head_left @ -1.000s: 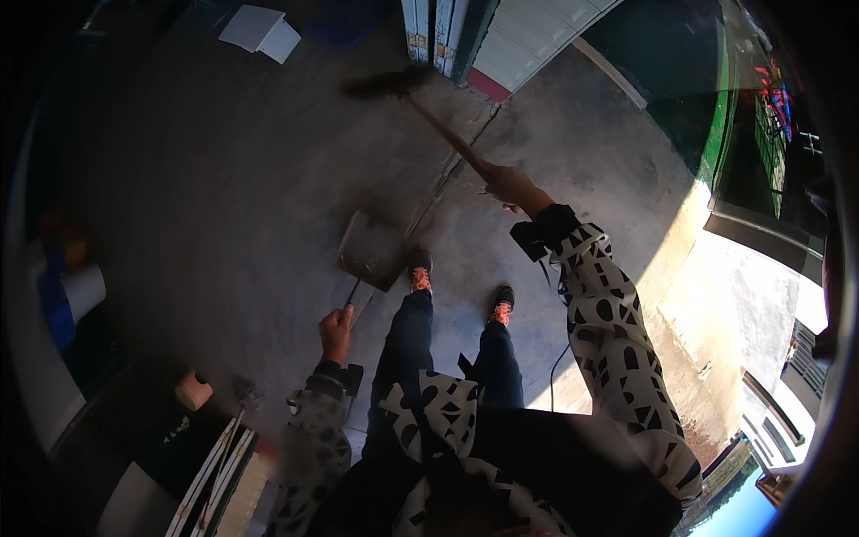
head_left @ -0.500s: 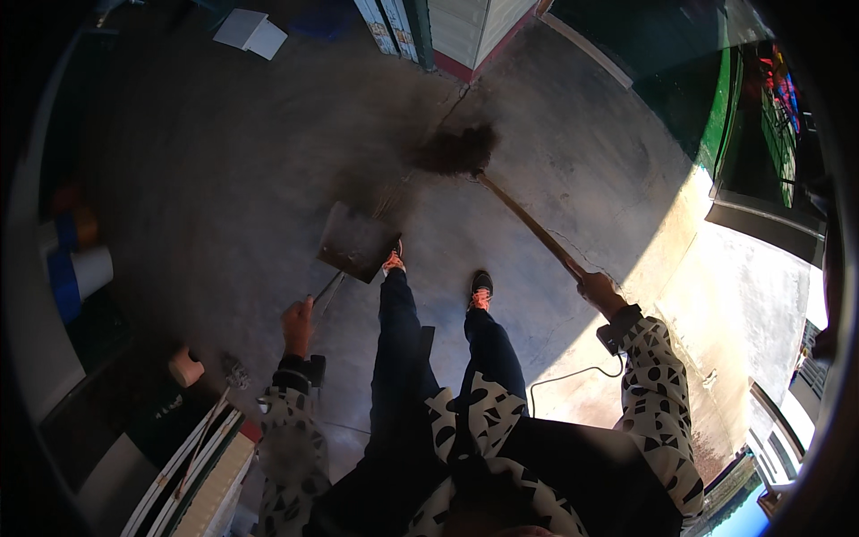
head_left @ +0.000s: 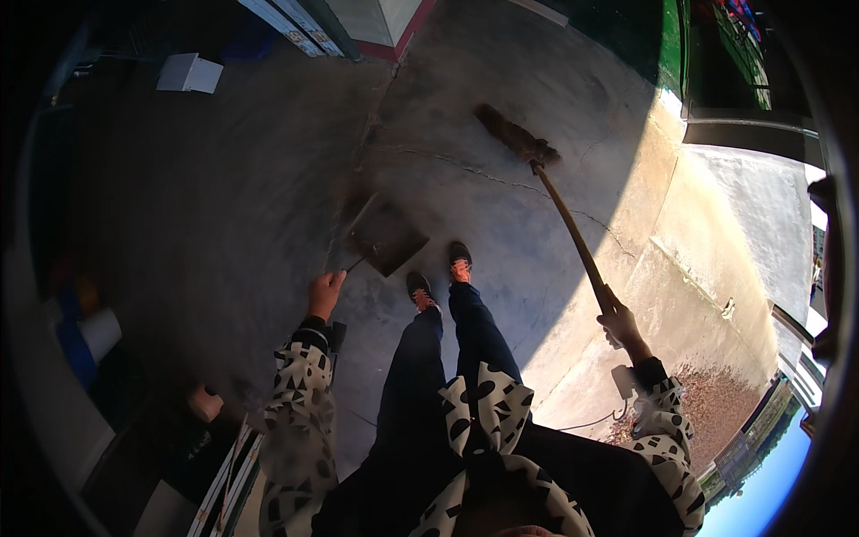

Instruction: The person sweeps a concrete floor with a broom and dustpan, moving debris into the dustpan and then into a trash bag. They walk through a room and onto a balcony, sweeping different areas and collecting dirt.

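Observation:
My left hand is closed round the thin handle of a dark, flat dustpan, which is in front of my left shoe. Whether the pan touches the floor I cannot tell. Further out to the right, my right hand grips the upper end of a broom's long wooden handle. The handle slants away to a dark bristle head at the floor, to the right of the dustpan and apart from it. What lies in the pan, if anything, is too dark to make out.
Cracked concrete floor is shaded, with a sunlit strip at right. A white box is at the far left, near a wall corner. A white bucket-like container stands left. A cable runs by my right arm.
The broom head has swung right, away from the dustpan, and turned. The dustpan has shifted slightly right, and my feet have stepped closer together. The whole view has shifted.

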